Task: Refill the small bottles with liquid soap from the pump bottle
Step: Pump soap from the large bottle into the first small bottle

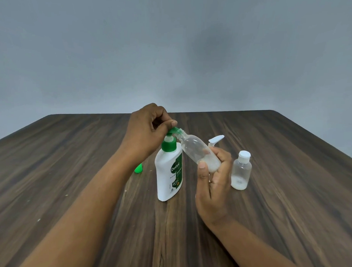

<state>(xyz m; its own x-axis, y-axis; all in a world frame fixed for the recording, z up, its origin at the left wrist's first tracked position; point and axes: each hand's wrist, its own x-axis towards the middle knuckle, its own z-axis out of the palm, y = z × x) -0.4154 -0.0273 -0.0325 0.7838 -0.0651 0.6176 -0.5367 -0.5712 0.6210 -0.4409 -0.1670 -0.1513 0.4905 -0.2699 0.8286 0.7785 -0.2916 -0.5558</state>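
Filling step in hand, centre of frame.
The pump bottle (168, 173) is gripped at its head by the left hand (149, 124); a small bottle (196, 150) is held tilted, mouth at the spout, by the right hand (215, 184). A steady press seems called for next.

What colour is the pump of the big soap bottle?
Green. The pump sits on the white soap bottle; the head view shows it best.
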